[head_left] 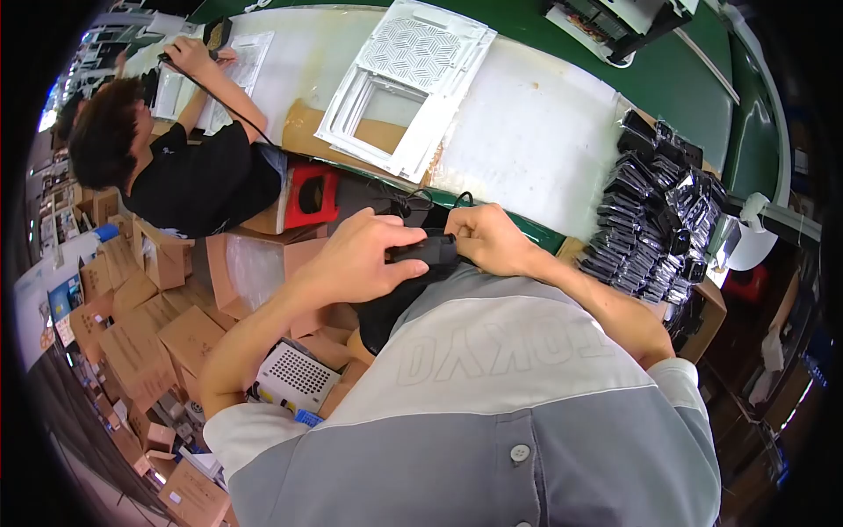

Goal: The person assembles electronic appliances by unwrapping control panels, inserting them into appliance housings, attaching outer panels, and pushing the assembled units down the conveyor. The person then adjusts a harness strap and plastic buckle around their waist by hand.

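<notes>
Close to my waist, my left hand (364, 255) is closed around a small black box-shaped part (432, 252), thumb and fingers along its sides. My right hand (496, 239) is at the part's other end with fingers pinched together at a black cable (464, 200). A loop of that cable shows above the right fingertips; the exact grip is partly hidden. Beyond both hands, a white panel frame (421, 83) with a patterned grille and a rectangular opening lies on the workbench (527, 114).
Right of me lies a heap of black items in clear plastic (645, 215). A co-worker in a black shirt (206, 184) handles a corded tool at the bench, left. Cardboard boxes (140, 351), a perforated metal box (297, 376) and a red part (312, 195) are left. Equipment (619, 31) stands at the back.
</notes>
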### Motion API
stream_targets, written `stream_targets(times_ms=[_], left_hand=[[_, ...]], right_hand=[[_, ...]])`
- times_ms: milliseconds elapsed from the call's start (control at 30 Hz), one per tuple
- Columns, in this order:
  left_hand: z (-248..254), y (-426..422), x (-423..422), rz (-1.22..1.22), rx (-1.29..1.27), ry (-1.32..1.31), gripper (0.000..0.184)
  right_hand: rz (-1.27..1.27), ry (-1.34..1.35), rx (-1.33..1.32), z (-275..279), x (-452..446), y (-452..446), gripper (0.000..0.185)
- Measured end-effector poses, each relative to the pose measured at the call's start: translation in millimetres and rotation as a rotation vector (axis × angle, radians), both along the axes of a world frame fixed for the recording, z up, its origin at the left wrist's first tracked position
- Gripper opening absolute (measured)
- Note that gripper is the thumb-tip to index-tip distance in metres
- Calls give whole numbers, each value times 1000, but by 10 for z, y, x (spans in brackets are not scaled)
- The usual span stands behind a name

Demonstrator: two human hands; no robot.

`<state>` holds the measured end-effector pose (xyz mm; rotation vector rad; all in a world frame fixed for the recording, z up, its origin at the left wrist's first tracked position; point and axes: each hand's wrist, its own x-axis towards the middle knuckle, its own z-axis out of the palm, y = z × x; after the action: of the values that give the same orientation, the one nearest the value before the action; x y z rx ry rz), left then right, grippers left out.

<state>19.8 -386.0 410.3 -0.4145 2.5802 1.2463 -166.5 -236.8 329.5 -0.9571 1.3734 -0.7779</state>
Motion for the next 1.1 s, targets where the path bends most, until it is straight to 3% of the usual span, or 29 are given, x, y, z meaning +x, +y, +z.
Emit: stream_targets(times_ms=[133, 200, 267, 333, 433, 467, 633, 700, 767, 833, 867, 900, 967, 1033, 1100], left_hand=[[104, 114, -81, -53, -102, -103, 40], [89, 110, -115, -16, -56, -53, 37], [86, 99, -137, 18, -14, -6, 35], [93, 55, -169, 327, 279, -163, 30], [-40, -56, -127, 434, 474, -218, 29], [-33, -49, -132, 425, 471, -221, 29], [85, 17, -223, 259, 200, -266, 31], [62, 10, -273, 278, 200, -262, 34], [54, -6, -326, 239, 143, -301, 34], [28, 6, -370, 245, 122, -206, 34], [10, 20, -390, 243, 103, -108, 34], [-2, 34, -406, 249, 109, -106, 34], [-7, 52, -460, 215, 147, -6, 36], [63, 10, -513, 325, 207, -17, 35], [121, -33, -512, 446, 256, -23, 35]], right_hand=[[-53, -247, 104, -173, -11, 45, 5], [-43, -328, -97, -283, -30, 14, 5], [-5, -361, -21, -230, -144, -14, 5], [16, -475, 56, -177, -160, -28, 5], [21, -377, 49, -98, -163, -13, 17], [13, -411, 68, -118, -148, -5, 27], [-50, -466, 136, 20, -131, -11, 27], [-51, -478, 158, 2, -160, -4, 27], [14, -200, 71, -60, -208, 46, 13], [-88, -116, -74, 131, -272, 100, 14], [-197, -28, -219, 226, -309, 112, 20], [-190, -25, -214, 270, -320, 89, 20], [-93, 118, -410, 319, -341, 23, 39], [29, 94, -377, 213, -371, 4, 37], [-113, -315, -105, 167, -424, -44, 34]])
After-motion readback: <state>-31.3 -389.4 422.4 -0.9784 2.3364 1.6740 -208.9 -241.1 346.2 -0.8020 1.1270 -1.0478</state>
